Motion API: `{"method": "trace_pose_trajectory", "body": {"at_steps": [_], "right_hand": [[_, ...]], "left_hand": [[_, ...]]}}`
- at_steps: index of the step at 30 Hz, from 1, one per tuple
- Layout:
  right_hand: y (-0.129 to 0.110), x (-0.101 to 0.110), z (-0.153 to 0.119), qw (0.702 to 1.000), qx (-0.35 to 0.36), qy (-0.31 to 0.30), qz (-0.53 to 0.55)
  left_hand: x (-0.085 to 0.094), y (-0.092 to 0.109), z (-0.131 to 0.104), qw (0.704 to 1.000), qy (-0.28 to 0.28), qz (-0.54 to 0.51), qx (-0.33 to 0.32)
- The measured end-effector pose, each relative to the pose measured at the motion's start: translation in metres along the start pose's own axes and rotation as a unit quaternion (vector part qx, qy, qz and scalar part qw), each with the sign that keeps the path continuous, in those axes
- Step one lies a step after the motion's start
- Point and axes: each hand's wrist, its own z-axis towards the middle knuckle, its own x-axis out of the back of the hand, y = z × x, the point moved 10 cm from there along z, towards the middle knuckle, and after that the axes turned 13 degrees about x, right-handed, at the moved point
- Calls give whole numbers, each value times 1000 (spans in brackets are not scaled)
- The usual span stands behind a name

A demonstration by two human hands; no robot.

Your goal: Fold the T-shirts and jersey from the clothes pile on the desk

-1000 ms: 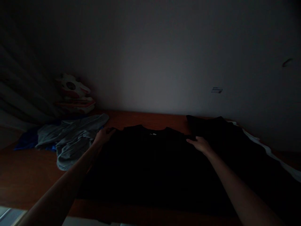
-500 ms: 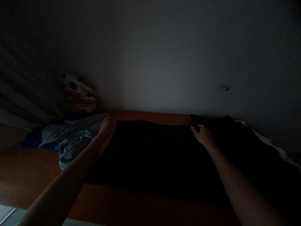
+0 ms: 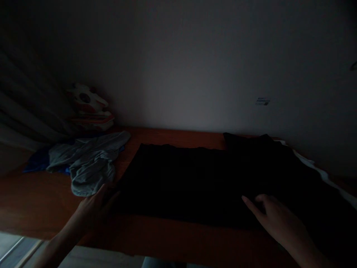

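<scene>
A black cloth [image 3: 184,182], probably a garment, lies spread flat on a brown wooden table. My left hand [image 3: 96,203] is at its near left corner, fingers stretched toward the fabric and apart as far as the dim light shows. Over the cloth's near right part is my right hand [image 3: 276,217], open, with thumb and forefinger spread. Whether its fingertips touch the fabric is hard to tell in the dark.
A crumpled grey cloth [image 3: 93,162] lies on the left over a blue one [image 3: 39,160]. Behind them, a white and red cow-like figure [image 3: 87,100] stands by the wall. More dark fabric [image 3: 251,143] with a white edge [image 3: 309,163] is heaped at right. The wooden tabletop [image 3: 173,133] meets the wall.
Both hands have come back from the cloth's far edge toward its near side. My left hand is now away from the grey cloth. The black cloth lies almost as before.
</scene>
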Motion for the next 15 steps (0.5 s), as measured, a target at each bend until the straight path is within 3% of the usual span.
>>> {"method": "trace_pose_trajectory", "body": {"at_steps": [5, 7, 9, 12, 15], "right_hand": [[-28, -9, -9, 994, 56, -46, -86], [-28, -11, -14, 993, 59, -66, -81], [-32, -7, -12, 992, 67, -68, -80], [-66, -2, 11, 991, 103, -33, -76], [-131, -22, 51, 984, 172, -40, -18]], "left_hand": [[3, -19, -3, 998, -1, -50, 27], [8, -25, -7, 999, 6, -41, -3], [15, -14, -13, 997, 18, -20, -67], [19, 37, -17, 989, 31, 24, -145], [-8, 120, -15, 975, -49, 3, -219]]}}
